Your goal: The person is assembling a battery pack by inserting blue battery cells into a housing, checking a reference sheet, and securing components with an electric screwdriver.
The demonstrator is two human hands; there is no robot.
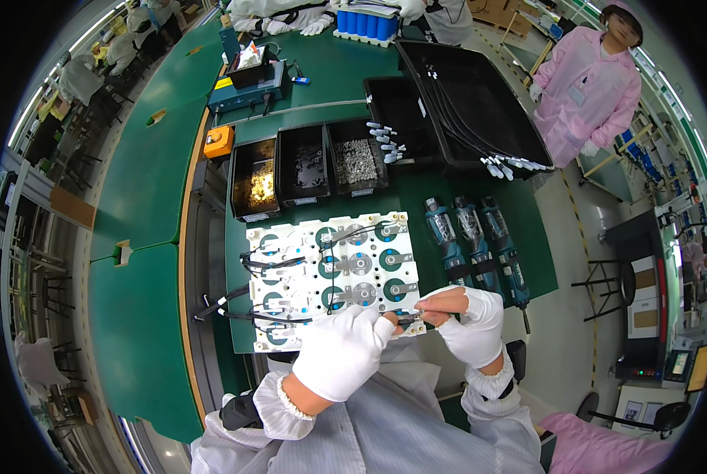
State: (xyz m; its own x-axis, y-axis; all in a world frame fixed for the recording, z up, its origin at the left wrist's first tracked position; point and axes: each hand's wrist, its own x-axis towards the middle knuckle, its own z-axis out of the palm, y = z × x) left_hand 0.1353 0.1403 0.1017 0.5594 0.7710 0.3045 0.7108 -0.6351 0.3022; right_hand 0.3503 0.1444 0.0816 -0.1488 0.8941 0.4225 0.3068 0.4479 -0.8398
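Observation:
A white plate (292, 278) with round cut-outs, metal tabs and black cables lies on the green bench before me. At its near right edge my left hand (342, 353), in a white glove with bare fingertips, is closed on a short dark cable end (406, 319). From the other side my right hand (475, 325), gloved the same way, pinches at the tip of that piece. What exactly sits between the right fingertips is too small to make out. Black cables (278, 318) run across the plate and hang off its left side.
Behind the plate stand black bins, one of brass-coloured parts (260, 186), one of small metal parts (356, 162). Several teal power screwdrivers (480, 245) lie right. Cables rest in a large black tray (495, 95). An orange button box (219, 142) sits left. A person in pink (586, 87) stands far right.

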